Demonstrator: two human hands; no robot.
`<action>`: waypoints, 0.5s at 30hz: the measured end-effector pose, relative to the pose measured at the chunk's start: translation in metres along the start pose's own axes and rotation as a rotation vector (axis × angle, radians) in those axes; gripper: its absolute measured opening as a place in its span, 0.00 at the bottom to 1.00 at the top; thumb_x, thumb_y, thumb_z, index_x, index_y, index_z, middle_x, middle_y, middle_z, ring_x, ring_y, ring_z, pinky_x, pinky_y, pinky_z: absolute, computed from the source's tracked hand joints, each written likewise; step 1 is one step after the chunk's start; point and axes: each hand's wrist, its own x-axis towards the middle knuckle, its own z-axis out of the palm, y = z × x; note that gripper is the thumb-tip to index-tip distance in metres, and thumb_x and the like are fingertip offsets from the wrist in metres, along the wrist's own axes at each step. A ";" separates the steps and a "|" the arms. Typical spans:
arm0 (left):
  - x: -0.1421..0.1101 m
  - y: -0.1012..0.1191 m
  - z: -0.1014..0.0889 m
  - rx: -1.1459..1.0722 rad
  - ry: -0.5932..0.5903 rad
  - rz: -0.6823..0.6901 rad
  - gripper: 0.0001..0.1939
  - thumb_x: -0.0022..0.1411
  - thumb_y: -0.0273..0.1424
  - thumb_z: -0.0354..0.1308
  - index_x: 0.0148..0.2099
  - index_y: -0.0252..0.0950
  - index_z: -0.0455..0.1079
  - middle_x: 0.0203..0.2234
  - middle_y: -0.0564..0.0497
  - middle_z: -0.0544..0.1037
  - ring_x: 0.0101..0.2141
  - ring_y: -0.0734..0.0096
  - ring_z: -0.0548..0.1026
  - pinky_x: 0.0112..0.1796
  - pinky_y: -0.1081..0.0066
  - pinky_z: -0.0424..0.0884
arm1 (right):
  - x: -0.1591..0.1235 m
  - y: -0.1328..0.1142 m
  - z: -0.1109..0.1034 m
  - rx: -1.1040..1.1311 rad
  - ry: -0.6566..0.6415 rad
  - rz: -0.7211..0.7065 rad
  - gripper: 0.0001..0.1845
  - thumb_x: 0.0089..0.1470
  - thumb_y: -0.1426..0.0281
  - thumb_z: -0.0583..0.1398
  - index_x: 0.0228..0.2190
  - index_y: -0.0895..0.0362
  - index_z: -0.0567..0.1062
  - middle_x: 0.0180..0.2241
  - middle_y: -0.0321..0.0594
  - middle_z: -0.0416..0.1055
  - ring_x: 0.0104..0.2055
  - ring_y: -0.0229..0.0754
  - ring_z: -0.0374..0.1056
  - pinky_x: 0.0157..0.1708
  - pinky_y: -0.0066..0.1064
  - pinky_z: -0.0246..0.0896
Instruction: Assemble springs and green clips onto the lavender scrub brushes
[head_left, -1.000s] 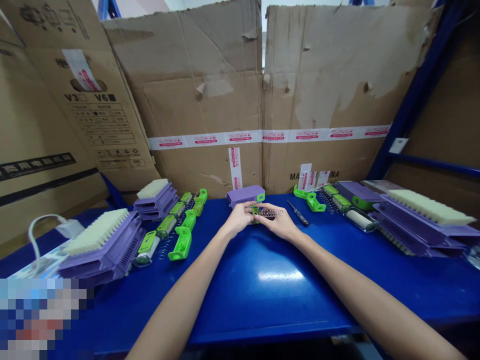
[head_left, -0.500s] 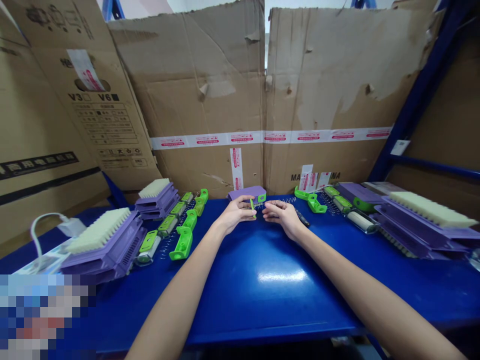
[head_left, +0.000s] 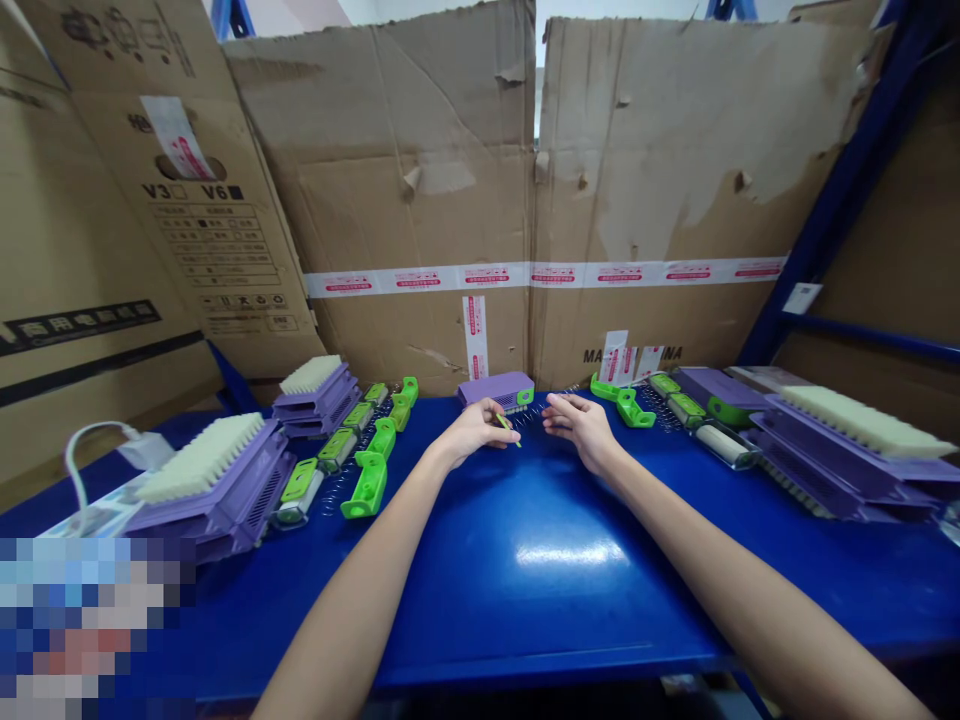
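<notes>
My left hand pinches a thin green plastic piece between thumb and fingers, its slim edge towards me. Across a small gap, my right hand has its fingers stretched out and slightly bent, with nothing visible in them. Just behind the hands lies a purple plastic housing with a green end. Thin metal coil springs lie on the blue table between and behind my hands.
To the left stand stacked purple housings with cream bristle blocks, green-topped clear parts and green brackets. Similar purple housings and green brackets lie right. Cardboard sheets wall the back. A white plug is far left.
My right hand has drawn slightly away from my left, widening the gap. The green piece in my left hand has tilted from upright to slanting. A dark object beside my right hand is no longer visible.
</notes>
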 end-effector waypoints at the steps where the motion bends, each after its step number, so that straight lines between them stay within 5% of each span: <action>1: 0.000 0.000 0.001 0.024 -0.014 0.001 0.26 0.35 0.25 0.72 0.34 0.34 0.58 0.26 0.53 0.74 0.26 0.73 0.75 0.29 0.71 0.70 | 0.000 0.000 0.000 -0.003 0.003 -0.010 0.17 0.40 0.61 0.67 0.29 0.59 0.73 0.25 0.39 0.72 0.24 0.35 0.69 0.26 0.27 0.68; 6: -0.001 -0.002 0.010 0.127 -0.066 0.009 0.20 0.39 0.29 0.70 0.27 0.33 0.60 0.24 0.50 0.75 0.26 0.74 0.74 0.31 0.71 0.69 | 0.000 -0.001 0.001 0.010 0.024 -0.057 0.21 0.40 0.63 0.67 0.37 0.59 0.72 0.25 0.40 0.73 0.25 0.37 0.70 0.28 0.29 0.69; 15: 0.008 -0.012 0.019 0.059 0.128 0.260 0.19 0.36 0.33 0.70 0.22 0.33 0.61 0.22 0.52 0.76 0.28 0.68 0.76 0.33 0.69 0.69 | -0.013 0.006 0.014 -0.059 -0.171 0.055 0.33 0.46 0.63 0.65 0.52 0.58 0.63 0.40 0.47 0.75 0.41 0.45 0.72 0.37 0.35 0.70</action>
